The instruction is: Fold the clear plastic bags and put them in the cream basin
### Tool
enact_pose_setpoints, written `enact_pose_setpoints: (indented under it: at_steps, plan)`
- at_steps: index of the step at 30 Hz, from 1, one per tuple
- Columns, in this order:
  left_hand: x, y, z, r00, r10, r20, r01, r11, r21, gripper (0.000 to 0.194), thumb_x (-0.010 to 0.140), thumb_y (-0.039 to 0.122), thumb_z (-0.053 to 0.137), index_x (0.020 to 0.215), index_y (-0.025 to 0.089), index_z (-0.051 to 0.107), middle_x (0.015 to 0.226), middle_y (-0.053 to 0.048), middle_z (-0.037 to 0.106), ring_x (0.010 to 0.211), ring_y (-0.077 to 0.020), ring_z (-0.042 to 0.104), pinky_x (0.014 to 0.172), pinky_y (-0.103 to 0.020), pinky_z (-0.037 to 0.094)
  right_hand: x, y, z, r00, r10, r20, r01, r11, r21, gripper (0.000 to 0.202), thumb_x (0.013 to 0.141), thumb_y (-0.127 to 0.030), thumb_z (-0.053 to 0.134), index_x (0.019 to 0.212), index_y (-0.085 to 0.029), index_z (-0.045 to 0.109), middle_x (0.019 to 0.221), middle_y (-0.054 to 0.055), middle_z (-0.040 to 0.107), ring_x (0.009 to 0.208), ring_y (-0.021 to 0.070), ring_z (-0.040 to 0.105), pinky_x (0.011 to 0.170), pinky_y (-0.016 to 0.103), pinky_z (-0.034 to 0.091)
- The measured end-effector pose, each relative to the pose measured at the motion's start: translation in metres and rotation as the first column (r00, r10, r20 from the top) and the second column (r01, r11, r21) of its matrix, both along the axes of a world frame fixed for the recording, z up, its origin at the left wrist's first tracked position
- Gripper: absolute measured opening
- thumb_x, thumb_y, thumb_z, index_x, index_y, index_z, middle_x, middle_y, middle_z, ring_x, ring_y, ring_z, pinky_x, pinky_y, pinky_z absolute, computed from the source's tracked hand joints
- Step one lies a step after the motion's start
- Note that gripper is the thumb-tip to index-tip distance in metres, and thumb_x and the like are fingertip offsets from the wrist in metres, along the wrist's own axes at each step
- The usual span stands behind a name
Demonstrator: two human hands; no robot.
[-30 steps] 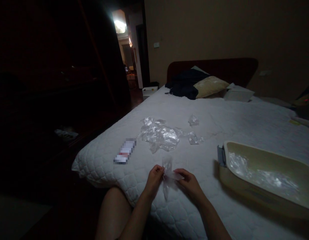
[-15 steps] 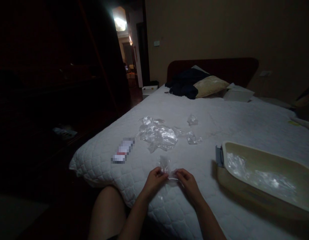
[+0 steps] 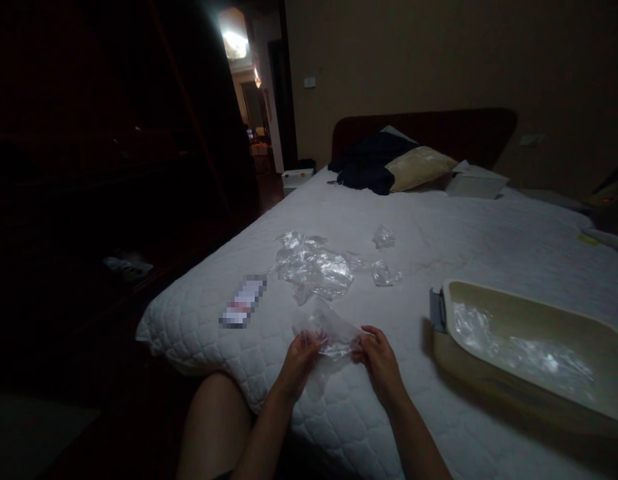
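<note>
Between my hands, over the near part of the bed, a clear plastic bag [image 3: 333, 337] is stretched out. My left hand [image 3: 299, 360] pinches its left side, and some of the film drapes over those fingers. On its right edge, my right hand [image 3: 376, 357] is closed with thumb and fingers pressed together. Just beyond lies a crumpled heap of clear plastic bags [image 3: 319, 267] on the white quilted bedspread [image 3: 413, 267]. Two smaller crumpled pieces, a plastic scrap [image 3: 383, 237] and another plastic piece [image 3: 386, 273], rest to the right of the heap.
A beige plastic bin [image 3: 513, 393] with a grey handle clip stands at the right, holding clear plastic. Left of the heap lies a phone-like object [image 3: 243, 301], its face blurred. Dark clothing [image 3: 369, 163] and a pale pillow [image 3: 421, 167] lie near the headboard [image 3: 449, 123].
The bag between my hands has been spread wider; it was bunched small before. My hands have moved a little apart. The heap and the bin stay as they were.
</note>
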State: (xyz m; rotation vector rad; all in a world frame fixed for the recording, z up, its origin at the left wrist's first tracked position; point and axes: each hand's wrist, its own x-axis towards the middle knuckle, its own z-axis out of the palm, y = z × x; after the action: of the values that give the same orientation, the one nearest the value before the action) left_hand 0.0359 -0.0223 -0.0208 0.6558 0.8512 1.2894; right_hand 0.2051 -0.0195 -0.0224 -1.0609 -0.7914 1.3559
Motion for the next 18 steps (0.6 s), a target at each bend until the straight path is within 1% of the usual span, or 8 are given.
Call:
enact_pose_setpoints:
  at_steps: [2,5,7,10,12,14,16,18]
  plan:
    - [-0.0004,-0.0004,0.0001,0.999,0.012,0.03,-0.012,1.0,0.01,0.023,0.06,0.021,0.07,0.076,0.015,0.055,0.086,-0.004,0.065,0.083,-0.0165,0.06,0.081,-0.028,0.042,-0.0012,0.0005,-0.0006,0.998,-0.034,0.044,0.033,0.999,0.012,0.034,0.07,-0.038,0.062,0.095,-0.02,0.048,0.067,-0.003,0.059,0.052,0.0104,0.056,0.05,0.023,0.045]
    - [-0.0009,-0.0015,0.0028,0.995,-0.004,0.1,-0.001,0.999,0.046,0.02,0.061,0.017,0.068,0.065,0.016,0.049,0.082,-0.002,0.065,0.083,-0.0176,0.061,0.079,-0.028,0.042,-0.0033,0.0006,-0.0027,0.981,-0.152,0.119,0.15,0.988,0.025,0.03,0.07,-0.04,0.06,0.09,-0.02,0.049,0.056,-0.006,0.054,0.045,0.0094,0.051,0.043,0.021,0.041]
    - [-0.0012,-0.002,0.0047,0.992,-0.013,0.126,0.007,0.999,0.053,0.02,0.062,0.015,0.066,0.062,0.016,0.046,0.08,-0.002,0.065,0.082,-0.0183,0.062,0.077,-0.028,0.043,-0.0046,0.0001,-0.0041,0.964,-0.211,0.164,0.207,0.978,0.04,0.029,0.071,-0.041,0.058,0.089,-0.02,0.049,0.052,-0.007,0.051,0.042,0.0087,0.049,0.04,0.019,0.038]
    - [-0.0013,-0.0017,0.0051,0.994,-0.008,0.109,0.004,0.999,0.04,0.013,0.064,0.015,0.064,0.067,0.016,0.05,0.084,-0.004,0.067,0.083,-0.0183,0.062,0.078,-0.028,0.043,-0.0056,-0.0011,-0.0037,0.957,-0.213,0.198,0.203,0.977,0.07,0.031,0.073,-0.043,0.057,0.091,-0.02,0.05,0.052,-0.006,0.052,0.042,0.008,0.047,0.039,0.018,0.038]
    - [-0.0012,-0.001,0.0038,0.995,-0.002,0.097,0.0,1.0,0.024,0.013,0.065,0.015,0.063,0.075,0.015,0.055,0.085,-0.005,0.067,0.084,-0.0188,0.063,0.08,-0.028,0.043,-0.0052,-0.0019,-0.0016,0.961,-0.212,0.176,0.202,0.977,0.076,0.031,0.074,-0.045,0.055,0.091,-0.019,0.05,0.051,-0.005,0.053,0.042,0.0079,0.047,0.039,0.018,0.038]
    - [-0.0012,-0.0004,0.0023,0.995,0.008,0.103,-0.009,1.0,0.014,0.018,0.065,0.015,0.064,0.082,0.015,0.058,0.085,-0.005,0.067,0.086,-0.0196,0.063,0.082,-0.03,0.043,-0.0037,-0.0029,0.0011,0.973,-0.205,0.103,0.199,0.978,0.06,0.033,0.076,-0.048,0.051,0.092,-0.02,0.05,0.052,-0.004,0.055,0.042,0.0086,0.048,0.038,0.019,0.039]
    - [-0.0011,-0.0001,0.0013,0.994,0.013,0.106,-0.014,1.0,0.013,0.019,0.065,0.016,0.064,0.083,0.014,0.059,0.085,-0.005,0.068,0.087,-0.0204,0.062,0.085,-0.031,0.042,-0.0012,-0.0044,0.0035,0.983,-0.181,0.005,0.181,0.983,0.04,0.034,0.076,-0.049,0.051,0.095,-0.02,0.049,0.056,-0.003,0.057,0.042,0.0095,0.049,0.035,0.019,0.038]
    - [-0.0011,-0.0001,0.001,0.994,0.017,0.105,-0.018,1.0,0.013,0.019,0.065,0.016,0.065,0.082,0.013,0.06,0.085,-0.006,0.068,0.087,-0.0208,0.063,0.086,-0.032,0.042,0.0016,-0.0061,0.005,0.987,-0.143,-0.071,0.146,0.989,0.035,0.036,0.075,-0.046,0.054,0.1,-0.021,0.048,0.059,-0.002,0.06,0.043,0.0102,0.05,0.035,0.019,0.038]
